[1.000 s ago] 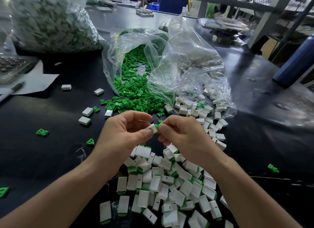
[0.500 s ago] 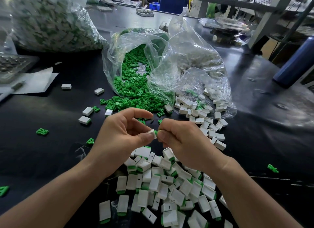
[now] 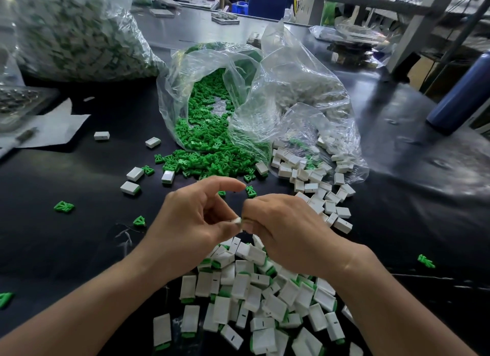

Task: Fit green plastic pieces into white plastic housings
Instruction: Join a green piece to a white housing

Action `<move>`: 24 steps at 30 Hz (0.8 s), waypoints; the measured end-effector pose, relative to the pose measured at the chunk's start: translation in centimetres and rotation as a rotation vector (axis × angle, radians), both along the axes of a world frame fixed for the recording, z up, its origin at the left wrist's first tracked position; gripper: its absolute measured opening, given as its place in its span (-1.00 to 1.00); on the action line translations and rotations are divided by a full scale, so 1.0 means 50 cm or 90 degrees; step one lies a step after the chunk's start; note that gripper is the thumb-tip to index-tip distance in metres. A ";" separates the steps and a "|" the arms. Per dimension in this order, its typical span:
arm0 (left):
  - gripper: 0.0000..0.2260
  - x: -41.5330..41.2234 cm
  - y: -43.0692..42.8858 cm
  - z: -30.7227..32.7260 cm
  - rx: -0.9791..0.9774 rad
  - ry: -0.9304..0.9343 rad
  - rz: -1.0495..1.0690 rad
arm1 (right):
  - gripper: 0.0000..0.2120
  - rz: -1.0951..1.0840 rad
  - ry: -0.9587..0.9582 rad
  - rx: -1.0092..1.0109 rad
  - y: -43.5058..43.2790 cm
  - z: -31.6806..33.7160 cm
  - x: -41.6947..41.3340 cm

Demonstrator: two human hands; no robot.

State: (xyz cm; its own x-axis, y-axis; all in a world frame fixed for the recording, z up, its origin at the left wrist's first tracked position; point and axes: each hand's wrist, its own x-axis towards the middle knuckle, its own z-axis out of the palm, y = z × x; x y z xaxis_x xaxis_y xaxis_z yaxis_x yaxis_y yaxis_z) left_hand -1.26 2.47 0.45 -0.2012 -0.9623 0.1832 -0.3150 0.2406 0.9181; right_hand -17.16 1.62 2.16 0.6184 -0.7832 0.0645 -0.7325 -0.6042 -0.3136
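My left hand [image 3: 191, 223] and my right hand [image 3: 281, 228] meet over the black table, fingertips together. Between them sits a small white housing [image 3: 236, 220], pinched from both sides; only its corner shows, and any green piece in it is hidden. Beyond the hands a clear bag [image 3: 212, 95] spills loose green pieces [image 3: 209, 156]. A second clear bag [image 3: 305, 111] to its right spills empty white housings [image 3: 318, 186]. Below my hands lies a heap of housings with green ends [image 3: 254, 302].
A big clear bag of mixed parts [image 3: 71, 34] stands at the back left. White paper with a pen [image 3: 39, 132] lies at the left edge. A blue bottle [image 3: 461, 95] lies at the right. Stray green pieces [image 3: 63, 206] and white housings [image 3: 130, 188] dot the black table [image 3: 397, 223].
Both hands have dropped slightly towards me with the housing. The green tip seen between the fingers earlier no longer shows. My left forefinger has lifted off.
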 end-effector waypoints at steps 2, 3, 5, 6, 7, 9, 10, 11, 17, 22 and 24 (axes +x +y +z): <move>-0.55 -0.001 -0.002 0.006 0.041 0.076 0.003 | -0.87 -0.020 -0.060 0.023 0.001 -0.002 0.000; -0.56 -0.001 -0.003 0.009 0.066 0.129 0.008 | -0.85 -0.035 -0.111 0.039 0.001 -0.002 -0.001; -0.57 -0.003 -0.006 0.013 0.104 0.209 0.016 | -0.77 -0.074 -0.206 0.078 -0.001 -0.001 -0.004; -0.57 -0.004 -0.007 0.015 0.118 0.235 0.014 | -0.73 -0.096 -0.255 0.113 -0.003 0.000 -0.006; -0.57 -0.006 -0.007 0.015 0.130 0.255 0.009 | -0.71 -0.119 -0.310 0.158 -0.004 0.000 -0.007; -0.57 -0.009 -0.006 0.014 0.141 0.284 0.002 | -0.65 -0.173 -0.433 0.264 -0.007 0.002 -0.010; -0.57 -0.010 -0.006 0.014 0.140 0.292 0.003 | -0.60 -0.192 -0.483 0.324 -0.008 0.002 -0.011; -0.57 -0.010 -0.006 0.014 0.137 0.301 0.003 | -0.55 -0.200 -0.518 0.388 -0.008 0.002 -0.011; -0.55 -0.004 -0.006 0.010 0.143 0.356 -0.018 | -0.45 -0.127 -0.622 0.733 0.001 0.003 0.014; -0.57 -0.008 -0.004 0.011 0.123 0.374 -0.039 | -0.50 -0.140 -0.680 0.775 0.006 0.008 0.024; -0.56 -0.009 -0.002 0.011 0.115 0.369 -0.041 | -0.51 -0.159 -0.677 0.751 0.009 0.009 0.027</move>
State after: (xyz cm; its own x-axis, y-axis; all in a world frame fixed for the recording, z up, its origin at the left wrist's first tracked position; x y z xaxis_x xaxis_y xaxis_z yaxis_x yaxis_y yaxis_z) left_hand -1.71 2.35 0.99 -0.1768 -0.9775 0.1152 0.2586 0.0668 0.9637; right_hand -15.80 2.07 2.60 0.5448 -0.7736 -0.3236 0.0723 0.4278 -0.9010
